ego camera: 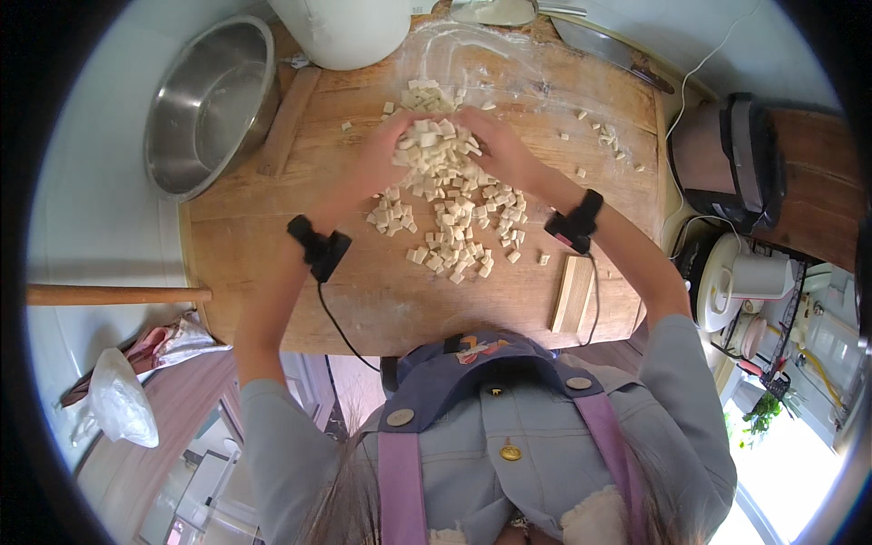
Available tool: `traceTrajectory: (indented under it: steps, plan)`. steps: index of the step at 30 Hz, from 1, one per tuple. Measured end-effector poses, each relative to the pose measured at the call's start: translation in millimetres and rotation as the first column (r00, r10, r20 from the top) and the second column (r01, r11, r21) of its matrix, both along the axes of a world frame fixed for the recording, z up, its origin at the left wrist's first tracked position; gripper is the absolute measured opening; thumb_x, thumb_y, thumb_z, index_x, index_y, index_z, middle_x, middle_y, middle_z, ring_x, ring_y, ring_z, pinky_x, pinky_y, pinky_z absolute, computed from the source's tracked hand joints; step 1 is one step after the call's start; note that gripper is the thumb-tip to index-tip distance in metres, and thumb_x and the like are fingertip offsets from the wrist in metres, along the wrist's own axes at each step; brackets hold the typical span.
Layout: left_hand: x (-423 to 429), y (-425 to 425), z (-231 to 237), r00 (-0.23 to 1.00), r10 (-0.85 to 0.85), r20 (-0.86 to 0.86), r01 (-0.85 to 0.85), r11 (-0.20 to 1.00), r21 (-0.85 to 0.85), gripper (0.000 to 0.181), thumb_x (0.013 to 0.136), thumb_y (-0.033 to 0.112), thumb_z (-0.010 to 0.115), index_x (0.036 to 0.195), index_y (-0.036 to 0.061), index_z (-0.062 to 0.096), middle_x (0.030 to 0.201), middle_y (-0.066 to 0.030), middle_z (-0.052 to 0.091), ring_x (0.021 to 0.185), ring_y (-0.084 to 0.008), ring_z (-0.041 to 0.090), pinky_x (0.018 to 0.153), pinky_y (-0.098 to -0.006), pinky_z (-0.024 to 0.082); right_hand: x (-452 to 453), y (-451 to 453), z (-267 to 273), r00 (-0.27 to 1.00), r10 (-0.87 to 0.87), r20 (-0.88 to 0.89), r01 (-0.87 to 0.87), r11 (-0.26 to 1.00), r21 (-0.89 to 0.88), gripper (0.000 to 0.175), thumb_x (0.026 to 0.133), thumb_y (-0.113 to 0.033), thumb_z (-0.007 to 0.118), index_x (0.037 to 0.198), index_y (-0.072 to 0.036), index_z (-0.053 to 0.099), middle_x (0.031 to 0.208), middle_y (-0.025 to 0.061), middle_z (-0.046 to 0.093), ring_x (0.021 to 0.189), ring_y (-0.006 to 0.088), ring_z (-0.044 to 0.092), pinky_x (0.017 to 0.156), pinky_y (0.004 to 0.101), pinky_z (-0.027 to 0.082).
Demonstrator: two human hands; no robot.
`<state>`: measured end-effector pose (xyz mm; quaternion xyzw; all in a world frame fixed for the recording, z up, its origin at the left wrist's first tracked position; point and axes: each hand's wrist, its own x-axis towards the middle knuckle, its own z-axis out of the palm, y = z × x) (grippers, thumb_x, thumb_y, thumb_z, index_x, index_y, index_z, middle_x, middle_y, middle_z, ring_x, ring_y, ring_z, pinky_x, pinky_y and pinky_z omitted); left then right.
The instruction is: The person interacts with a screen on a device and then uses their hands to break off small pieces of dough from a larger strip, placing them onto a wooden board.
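Observation:
Many small floury dough squares [460,235] lie heaped and scattered on the wooden board [266,245] before me. My left hand [381,153] cups the left side of the pile, and my right hand [497,146] cups its right side. Between them a mound of dough pieces [436,143] is gathered, seemingly lifted a little. The fingertips are partly hidden behind the mound. Past my hands sits a smaller heap of floured pieces [428,97]. A grooved wooden board [572,293] lies near the front edge, right of the pieces.
A steel basin [214,109] stands at the left beside a wooden strip [289,122]. At the back are a white bucket [347,27], spread flour [477,51] and a cleaver [606,51]. A rice cooker [722,160] stands beyond the right edge. Cables hang from both wrist devices.

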<state>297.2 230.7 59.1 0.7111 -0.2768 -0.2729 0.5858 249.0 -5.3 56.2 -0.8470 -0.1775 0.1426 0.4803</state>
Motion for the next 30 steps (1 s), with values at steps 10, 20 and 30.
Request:
traceTrajectory:
  steps: [10, 20, 30]
  plan:
    - [-52, 6, -12, 0.778, -0.189, 0.599, -0.154, 0.867, 0.473, 0.094, 0.063, 0.005, 0.078, 0.146, 0.0220, 0.036, 0.152, -0.0108, 0.028, 0.140, -0.0360, 0.026, 0.115, -0.0548, 0.020, -49, 24, -22, 0.912, -0.019, 0.411, 0.212, 0.877, -0.431, 0.095, 0.063, -0.014, 0.081, 0.146, -0.019, 0.034, 0.149, 0.0155, 0.030, 0.138, 0.0356, 0.027, 0.113, 0.0506, 0.027]
    - [-87, 73, 9, 0.778, -0.305, 0.549, 0.046, 0.899, 0.435, 0.078, 0.071, 0.023, 0.075, 0.142, 0.0203, 0.043, 0.153, -0.0182, 0.027, 0.140, -0.0399, 0.026, 0.112, -0.0596, 0.018, -120, -39, 14, 0.954, 0.230, 0.190, -0.098, 0.842, -0.530, 0.102, 0.069, -0.042, 0.080, 0.152, -0.018, 0.024, 0.157, 0.0166, 0.016, 0.144, 0.0405, 0.018, 0.117, 0.0571, 0.015]
    - [-77, -1, -14, 0.727, -0.149, 0.670, -0.358, 0.750, 0.556, 0.087, 0.067, 0.032, 0.081, 0.143, 0.0192, 0.040, 0.154, -0.0145, 0.021, 0.141, -0.0441, 0.018, 0.102, -0.0693, 0.028, -35, 43, -23, 0.925, -0.008, 0.380, 0.199, 0.861, -0.468, 0.099, 0.068, -0.033, 0.079, 0.150, -0.020, 0.025, 0.153, 0.0197, 0.021, 0.138, 0.0470, 0.023, 0.112, 0.0597, 0.017]
